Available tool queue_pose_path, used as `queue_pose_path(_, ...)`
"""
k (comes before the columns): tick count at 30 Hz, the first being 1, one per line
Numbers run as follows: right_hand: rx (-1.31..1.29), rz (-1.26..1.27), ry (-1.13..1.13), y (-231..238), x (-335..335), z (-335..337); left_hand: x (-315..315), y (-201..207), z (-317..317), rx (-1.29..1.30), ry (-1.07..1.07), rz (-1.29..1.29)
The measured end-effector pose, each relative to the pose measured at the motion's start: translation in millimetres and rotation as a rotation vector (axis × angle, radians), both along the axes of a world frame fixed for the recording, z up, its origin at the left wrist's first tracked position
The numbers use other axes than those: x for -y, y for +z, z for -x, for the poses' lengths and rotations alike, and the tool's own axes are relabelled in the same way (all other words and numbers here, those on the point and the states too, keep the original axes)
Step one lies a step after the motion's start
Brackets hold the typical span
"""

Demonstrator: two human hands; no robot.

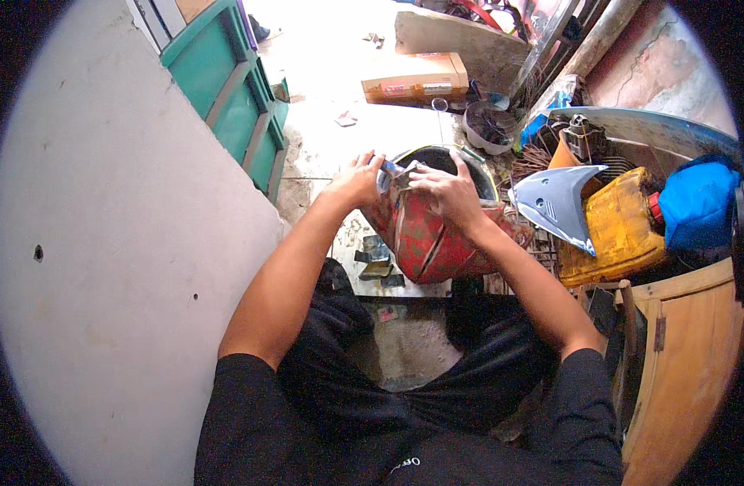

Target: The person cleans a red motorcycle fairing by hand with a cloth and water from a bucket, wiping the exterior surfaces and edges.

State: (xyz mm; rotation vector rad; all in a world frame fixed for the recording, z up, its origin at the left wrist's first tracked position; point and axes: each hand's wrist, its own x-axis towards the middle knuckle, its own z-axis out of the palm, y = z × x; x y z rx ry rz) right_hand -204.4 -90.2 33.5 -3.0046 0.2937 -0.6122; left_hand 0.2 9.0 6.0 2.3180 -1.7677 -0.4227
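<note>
1. Bounded at left by white wall and green panelled door; floored with pale tile, brightly lit toward far end.
2. Located at centre, ahead of black trousers: red curved part, scuffed, just before dark basin. Cannot tell contact between both.
3. Left hand: closed, fingers curled, gripping small blue item over upper left edge of red curved part.
4. Right hand: partly closed, fingers bent leftward, one finger raised; cannot tell firmness of grip on pale piece at fingertips.
5. Placed left of red curved part: small dark pieces.
6. Grouped at right: grey panel, yellow jerrycan, blue bag, wooden cabinet.
7. Set farther off: cardboard box and translucent bowl.
</note>
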Motion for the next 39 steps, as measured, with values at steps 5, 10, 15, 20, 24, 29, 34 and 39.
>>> queue_pose_path(5, -0.088, -0.007, 0.070, 0, -3, 7, 0, -3, -2, -0.028, -0.008, 0.045)
queue_pose_path(10, -0.060, 0.009, 0.100, -6, -1, 10, 0, -1, 0, -0.015, -0.006, 0.069)
queue_pose_path(15, 0.051, 0.026, -0.050, 4, -2, 2, -2, -6, -7, 0.025, -0.002, 0.058)
queue_pose_path(20, 0.007, -0.046, 0.094, -3, 2, 4, -4, 7, 3, -0.040, -0.011, 0.000)
queue_pose_path(24, -0.085, -0.052, 0.123, -5, -1, 4, -6, 5, 2, 0.006, -0.006, 0.005)
queue_pose_path(29, 0.044, -0.037, 0.106, -1, -3, -1, -4, 11, 7, -0.035, 0.000, -0.009)
queue_pose_path(34, 0.005, -0.027, 0.295, -20, -11, 0, -1, 0, 3, -0.014, -0.003, 0.023)
queue_pose_path(39, -0.013, -0.056, -0.043, -1, -2, -1, 1, -4, -2, -0.027, -0.038, 0.013)
